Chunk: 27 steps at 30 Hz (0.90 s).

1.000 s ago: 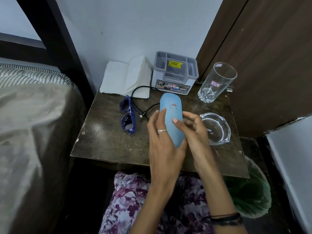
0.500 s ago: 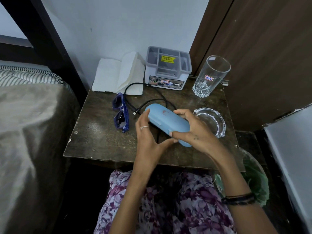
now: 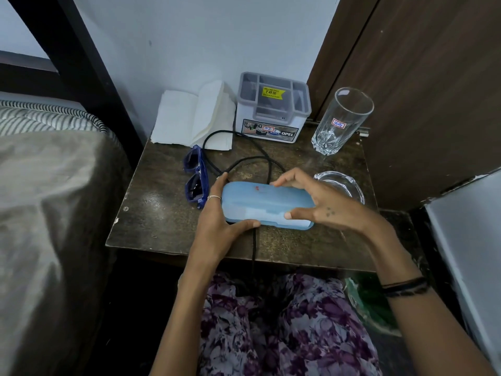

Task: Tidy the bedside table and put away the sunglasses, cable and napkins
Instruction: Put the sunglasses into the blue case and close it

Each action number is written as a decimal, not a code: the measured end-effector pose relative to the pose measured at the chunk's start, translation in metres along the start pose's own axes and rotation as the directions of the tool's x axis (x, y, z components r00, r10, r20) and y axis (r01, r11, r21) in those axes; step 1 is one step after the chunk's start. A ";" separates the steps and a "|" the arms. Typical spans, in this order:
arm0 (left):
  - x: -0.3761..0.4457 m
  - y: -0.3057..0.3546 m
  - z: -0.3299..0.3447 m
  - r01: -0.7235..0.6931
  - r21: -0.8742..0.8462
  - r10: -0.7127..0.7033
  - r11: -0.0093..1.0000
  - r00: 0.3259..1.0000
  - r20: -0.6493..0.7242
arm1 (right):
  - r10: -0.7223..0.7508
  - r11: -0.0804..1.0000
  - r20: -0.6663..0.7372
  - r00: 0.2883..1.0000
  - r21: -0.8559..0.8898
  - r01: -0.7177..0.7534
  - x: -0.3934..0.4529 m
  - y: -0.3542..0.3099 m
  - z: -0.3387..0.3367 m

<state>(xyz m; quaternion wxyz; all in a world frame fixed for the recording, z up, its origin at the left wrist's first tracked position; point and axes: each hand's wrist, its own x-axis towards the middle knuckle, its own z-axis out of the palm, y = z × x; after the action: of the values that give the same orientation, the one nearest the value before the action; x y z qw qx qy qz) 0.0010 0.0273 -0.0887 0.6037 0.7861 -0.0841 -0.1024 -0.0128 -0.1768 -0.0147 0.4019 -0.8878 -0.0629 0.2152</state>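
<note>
A light blue glasses case (image 3: 267, 202), closed, lies crosswise over the dark bedside table (image 3: 160, 213). My left hand (image 3: 219, 221) grips its left end, thumb along the near edge. My right hand (image 3: 320, 204) holds its right end, fingers on the far edge and thumb on the near one. Blue sunglasses (image 3: 195, 177) lie folded on the table just left of the case. A black cable (image 3: 244, 161) loops behind the case and hangs over the front edge. White napkins (image 3: 189, 118) lean against the wall at the back left.
A grey and white organiser box (image 3: 272, 109) stands at the back centre. A tall empty glass (image 3: 341, 120) stands at the back right, a glass ashtray (image 3: 344, 184) in front of it. The bed (image 3: 48, 202) is at the left, a wooden door (image 3: 423, 90) at the right.
The case has turned from pointing away from me to lying crosswise. Both hands have shifted to grip its two ends.
</note>
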 end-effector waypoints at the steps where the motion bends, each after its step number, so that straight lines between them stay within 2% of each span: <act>1: 0.000 0.001 0.000 0.007 -0.003 -0.007 1.000 1.000 -0.010 | -0.001 1.000 0.014 1.000 0.015 0.000 0.002 0.000 -0.002; 5: -0.001 0.003 -0.003 -0.003 0.044 0.004 0.999 1.000 -0.006 | -0.016 0.996 -0.046 0.999 0.086 0.019 0.007 -0.001 -0.017; 9: -0.003 0.006 -0.002 -0.038 0.075 0.038 0.996 0.999 0.001 | -0.016 1.000 -0.245 0.969 -0.012 0.013 0.021 0.003 -0.018; 11: -0.003 0.005 -0.002 -0.048 0.080 0.048 0.996 0.999 0.005 | -0.030 0.998 -0.369 0.929 -0.058 0.009 0.031 0.003 -0.013; 14: -0.001 0.003 0.001 -0.054 0.148 0.055 0.988 0.998 -0.005 | -0.072 0.961 -0.527 0.847 -0.264 -0.083 0.041 -0.009 -0.001; 16: 0.001 0.003 0.002 -0.026 0.171 0.031 0.985 0.999 -0.025 | -0.146 0.915 -0.580 0.801 -0.387 -0.113 0.045 -0.028 0.012; 20: 0.004 0.005 0.002 -0.025 0.187 0.037 0.982 0.998 -0.059 | -0.337 0.878 -0.615 0.713 -0.479 0.001 0.056 -0.072 0.054; 24: 0.001 0.011 0.003 -0.035 0.220 0.052 0.975 0.996 -0.070 | -0.277 0.790 -0.574 0.771 -0.592 -0.157 0.082 -0.092 0.084; 26: -0.003 0.013 0.003 0.054 0.150 -0.043 0.987 0.996 -0.074 | -0.243 0.755 -0.571 0.784 -0.618 -0.217 0.092 -0.099 0.092; 27: -0.005 0.012 0.003 0.122 0.041 -0.119 0.992 0.991 -0.067 | -0.224 0.752 -0.568 0.792 -0.618 -0.230 0.098 -0.100 0.096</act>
<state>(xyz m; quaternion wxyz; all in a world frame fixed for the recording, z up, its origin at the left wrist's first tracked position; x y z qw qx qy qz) -0.0048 0.0229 -0.0779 0.5810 0.8060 -0.0194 -0.1115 0.0395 -0.0162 -0.0289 0.0602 -0.9911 0.0002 -0.1189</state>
